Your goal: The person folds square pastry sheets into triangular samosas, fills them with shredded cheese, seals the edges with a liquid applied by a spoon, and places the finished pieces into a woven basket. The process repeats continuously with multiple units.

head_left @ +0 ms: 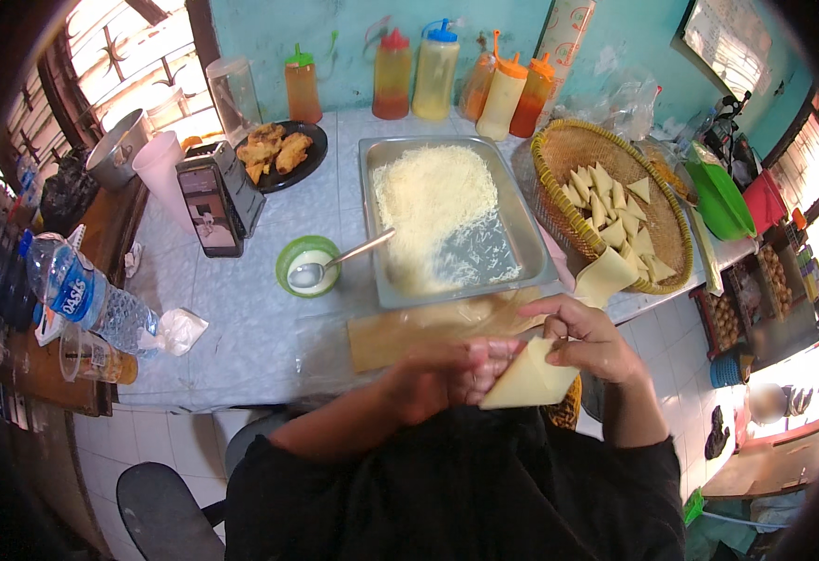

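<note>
While the right hand point(594, 342) pinches the wrapper point(529, 378) just in front of the shirt point(447, 481), the left hand point(442, 374), loosely cupped at its left edge, would do best to press it lightly and evenly.

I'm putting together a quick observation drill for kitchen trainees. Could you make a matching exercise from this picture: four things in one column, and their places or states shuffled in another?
Things
1. Right hand
2. Spoon
3. Pale shreds
4. Fried pieces

Places or states
A. Spread in the metal tray
B. On the black plate
C. Pinching a pale sheet
D. Scoop end in the green bowl

Right pairs: 1-C, 2-D, 3-A, 4-B
</note>
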### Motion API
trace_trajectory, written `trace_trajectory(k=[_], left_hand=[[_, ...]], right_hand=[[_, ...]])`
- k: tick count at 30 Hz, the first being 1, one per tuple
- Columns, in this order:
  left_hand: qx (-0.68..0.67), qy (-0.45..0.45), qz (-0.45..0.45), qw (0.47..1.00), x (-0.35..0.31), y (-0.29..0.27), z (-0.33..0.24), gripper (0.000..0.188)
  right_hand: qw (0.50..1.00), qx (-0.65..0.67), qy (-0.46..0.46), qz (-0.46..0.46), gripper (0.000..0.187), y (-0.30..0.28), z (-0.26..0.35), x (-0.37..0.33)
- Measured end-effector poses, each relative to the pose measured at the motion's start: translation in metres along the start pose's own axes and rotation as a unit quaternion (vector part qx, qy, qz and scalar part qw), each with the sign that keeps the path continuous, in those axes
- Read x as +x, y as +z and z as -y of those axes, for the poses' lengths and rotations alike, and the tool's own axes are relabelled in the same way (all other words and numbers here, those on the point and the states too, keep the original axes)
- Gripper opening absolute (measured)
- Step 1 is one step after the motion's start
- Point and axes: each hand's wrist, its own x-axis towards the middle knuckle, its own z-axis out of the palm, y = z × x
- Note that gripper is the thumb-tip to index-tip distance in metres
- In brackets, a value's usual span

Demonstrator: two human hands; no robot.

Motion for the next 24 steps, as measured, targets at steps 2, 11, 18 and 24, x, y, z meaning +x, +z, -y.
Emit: trace_trajectory(k=[2, 11, 18, 24], left_hand=[[0.047, -0.025, -0.039, 0.998, -0.004, 0.011, -0.001, 0.066], [0.143, 0.107, -0.108, 0.978, -0.011, 0.044, -0.055, 0.049], [0.192, 0.318, -0.091, 0.924, 0.004, 0.059, -0.116, 0.047], [0.129, 0.361, -0.108, 0.917, 0.043, 0.031, -0.128, 0.051]], right_hand=[[0.985, -0.154, -0.030, 0.076, 0.056, -0.001, 0.015, 0.006], [0.991, -0.066, -0.110, 0.036, 0.036, -0.003, 0.041, 0.098], [0.989, 0.140, 0.037, 0.033, 0.044, -0.026, -0.092, 0.199], [0.927, -0.328, 0.035, 0.180, 0.047, 0.026, -0.045, 0.205]])
